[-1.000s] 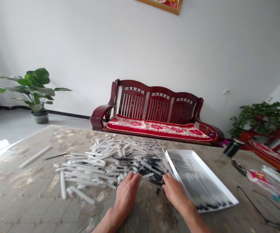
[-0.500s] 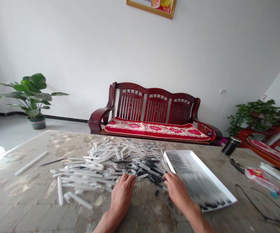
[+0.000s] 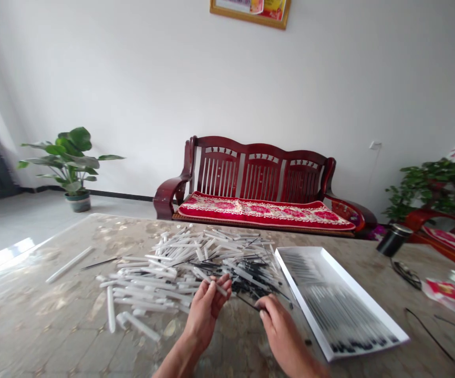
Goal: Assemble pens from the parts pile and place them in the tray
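Observation:
My left hand (image 3: 206,310) is closed on a whitish pen barrel (image 3: 201,274), which slants across its fingertips, palm partly turned up. In a pinch, my right hand (image 3: 282,331) grips a thin black pen refill (image 3: 247,301) whose free end points toward the left hand. Just beyond both hands lies a loose pile of white, translucent pen barrels (image 3: 144,286). Dark slim parts (image 3: 251,273) are heaped at the pile's right side. To the right, a shallow white box (image 3: 363,281) holds rows of clear pens (image 3: 335,310) with black ends.
A single barrel (image 3: 69,265) and a thin black stick (image 3: 99,263) lie at the table's left. A black cylinder (image 3: 393,240), a cable (image 3: 428,328) and a red plastic packet (image 3: 446,294) are on the right. Behind the table stands a wooden bench (image 3: 257,173).
My left hand has risen from the pile with a pen barrel. The right hand has drawn back toward me, now gripping a black refill. The whole view has shifted slightly.

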Available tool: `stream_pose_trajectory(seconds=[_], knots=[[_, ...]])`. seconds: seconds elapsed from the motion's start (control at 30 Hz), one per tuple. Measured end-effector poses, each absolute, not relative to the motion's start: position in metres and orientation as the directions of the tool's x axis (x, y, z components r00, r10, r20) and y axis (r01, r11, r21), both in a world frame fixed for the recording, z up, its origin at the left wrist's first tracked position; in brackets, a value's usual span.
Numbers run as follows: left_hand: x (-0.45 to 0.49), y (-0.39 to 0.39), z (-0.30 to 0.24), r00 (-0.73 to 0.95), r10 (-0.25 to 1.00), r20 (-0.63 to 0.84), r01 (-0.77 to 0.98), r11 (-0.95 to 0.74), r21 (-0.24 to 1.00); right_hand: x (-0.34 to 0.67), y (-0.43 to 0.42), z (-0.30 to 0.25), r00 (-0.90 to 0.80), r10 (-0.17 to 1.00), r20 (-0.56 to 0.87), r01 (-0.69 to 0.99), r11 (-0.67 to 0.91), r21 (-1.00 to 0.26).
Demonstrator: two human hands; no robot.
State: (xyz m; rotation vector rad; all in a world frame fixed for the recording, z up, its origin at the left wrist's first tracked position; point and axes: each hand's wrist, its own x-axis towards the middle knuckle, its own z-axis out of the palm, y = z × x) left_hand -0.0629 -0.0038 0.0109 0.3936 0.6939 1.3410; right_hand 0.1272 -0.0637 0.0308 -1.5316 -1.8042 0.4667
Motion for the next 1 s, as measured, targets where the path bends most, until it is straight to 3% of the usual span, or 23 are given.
stream_pose_trajectory(seconds=[0.2,0.53,0.77,0.93,1.0], knots=[[-0.061,-0.003,0.015,0.07,0.951,-0.3,-0.817,0.227,0.53,0.118,-0.064,0.024,-0.034,0.951,0.307,0.712,0.238,-0.661],[-0.052,-0.014,0.009,0.158,0.959,-0.236,-0.707,0.276,0.651,0.108,-0.063,0.025,-0.052,0.935,0.35,0.727,0.276,-0.629],[-0.036,-0.036,0.012,0.24,0.945,-0.223,-0.637,0.327,0.698,0.074,-0.05,0.022,0.087,0.846,0.526,0.578,0.387,-0.719],[-0.036,-0.035,0.008,0.233,0.926,-0.297,-0.678,0.374,0.633,0.052,-0.032,0.027,0.098,0.824,0.558,0.491,0.447,-0.747],[-0.038,-0.033,0.007,0.207,0.915,-0.346,-0.692,0.387,0.609,0.052,-0.024,0.032,0.099,0.854,0.511,0.402,0.435,-0.806]])
